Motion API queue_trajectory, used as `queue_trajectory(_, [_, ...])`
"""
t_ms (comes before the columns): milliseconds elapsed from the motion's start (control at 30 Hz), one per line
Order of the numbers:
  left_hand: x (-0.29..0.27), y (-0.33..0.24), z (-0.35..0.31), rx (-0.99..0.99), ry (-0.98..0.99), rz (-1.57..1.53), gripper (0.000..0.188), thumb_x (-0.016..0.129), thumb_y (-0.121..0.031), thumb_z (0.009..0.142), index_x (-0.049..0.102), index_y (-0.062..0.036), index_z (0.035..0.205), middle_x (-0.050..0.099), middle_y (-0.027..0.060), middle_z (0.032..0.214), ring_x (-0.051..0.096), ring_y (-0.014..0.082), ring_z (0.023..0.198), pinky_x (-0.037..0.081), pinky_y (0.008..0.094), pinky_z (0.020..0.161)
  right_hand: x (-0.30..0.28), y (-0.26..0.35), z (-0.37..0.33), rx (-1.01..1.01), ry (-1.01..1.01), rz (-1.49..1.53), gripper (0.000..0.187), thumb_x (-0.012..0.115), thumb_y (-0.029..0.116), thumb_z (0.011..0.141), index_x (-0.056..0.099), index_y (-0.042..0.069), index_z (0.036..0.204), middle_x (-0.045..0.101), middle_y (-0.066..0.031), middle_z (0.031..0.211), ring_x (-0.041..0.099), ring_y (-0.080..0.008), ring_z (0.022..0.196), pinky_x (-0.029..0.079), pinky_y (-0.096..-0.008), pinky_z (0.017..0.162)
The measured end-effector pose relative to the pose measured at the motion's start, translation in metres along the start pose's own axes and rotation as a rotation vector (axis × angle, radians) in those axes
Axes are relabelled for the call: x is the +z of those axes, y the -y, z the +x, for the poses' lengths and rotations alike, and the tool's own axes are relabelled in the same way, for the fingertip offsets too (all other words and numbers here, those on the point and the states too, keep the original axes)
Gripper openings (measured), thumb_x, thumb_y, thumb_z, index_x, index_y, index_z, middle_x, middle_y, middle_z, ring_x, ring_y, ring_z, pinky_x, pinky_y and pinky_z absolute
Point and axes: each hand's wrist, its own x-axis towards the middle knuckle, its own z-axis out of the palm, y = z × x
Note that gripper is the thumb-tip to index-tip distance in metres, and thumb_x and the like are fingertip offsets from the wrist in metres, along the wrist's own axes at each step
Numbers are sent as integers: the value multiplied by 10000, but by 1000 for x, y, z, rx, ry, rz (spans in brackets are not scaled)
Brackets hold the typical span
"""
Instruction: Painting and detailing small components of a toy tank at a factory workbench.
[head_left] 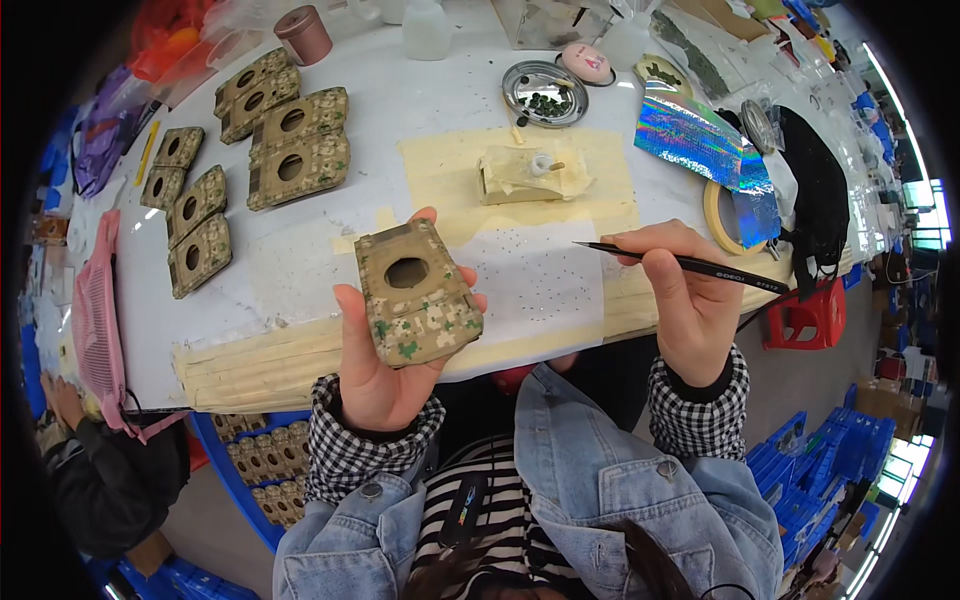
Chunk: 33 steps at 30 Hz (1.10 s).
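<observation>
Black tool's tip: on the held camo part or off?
Off: the black tool in the right hand ends short of the camo part, white sheet showing between.

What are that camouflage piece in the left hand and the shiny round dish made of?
Camouflage hull piece in the left hand: probably moulded plastic with matte paint; crisp raised details and dull surface suggest it. Round dish: likely polished metal, perhaps steel, judging by its silvery, mirror-like rim.
</observation>
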Motion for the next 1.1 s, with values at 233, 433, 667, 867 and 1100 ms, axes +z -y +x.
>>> queue_trajectory(233, [8, 0, -2, -39, -71, -2, 811, 318, -575, 910, 32, -28, 1435, 496, 255, 1176, 564, 325, 1062, 514, 345, 893, 9, 36, 25, -197, 249, 84, 136, 615, 73, 849, 652, -28, 932, 649, -111, 856, 597, -182, 785, 455, -280, 717])
queue_trajectory(433, [4, -3, -4, -73, -23, 31, 792, 290, -582, 915, 88, -13, 1429, 466, 214, 1255, 554, 292, 1088, 486, 350, 933, 23, 50, 37, -271, 389, 93, 150, 629, 103, 841, 646, -11, 937, 637, -100, 849, 589, -200, 768, 450, -290, 707])
queue_trajectory(667, [5, -3, -4, -93, -92, 74, 775, 263, -588, 919, 147, -8, 1419, 388, 189, 1348, 552, 286, 1092, 485, 351, 935, 36, 53, 38, -71, 441, 281, 168, 568, 115, 901, 593, -31, 981, 600, -75, 842, 598, -140, 776, 474, -246, 696])
queue_trajectory(867, [1, -7, -4, -117, 92, -28, 695, 254, -554, 931, 151, -88, 1435, 419, 150, 1342, 503, 259, 1173, 474, 390, 951, 31, 53, 43, -114, 457, 242, 191, 530, 126, 928, 568, -50, 991, 603, -76, 877, 606, -113, 790, 493, -226, 706])
queue_trajectory(1100, [17, -2, -5, 14, 27, -62, 977, 455, -641, 829, 6, -15, 1430, 191, 337, 1402, 619, 322, 950, 580, 334, 719, 26, 52, 42, 45, 380, 297, 208, 512, 138, 937, 553, -55, 1006, 610, -85, 895, 632, -129, 816, 516, -232, 721])
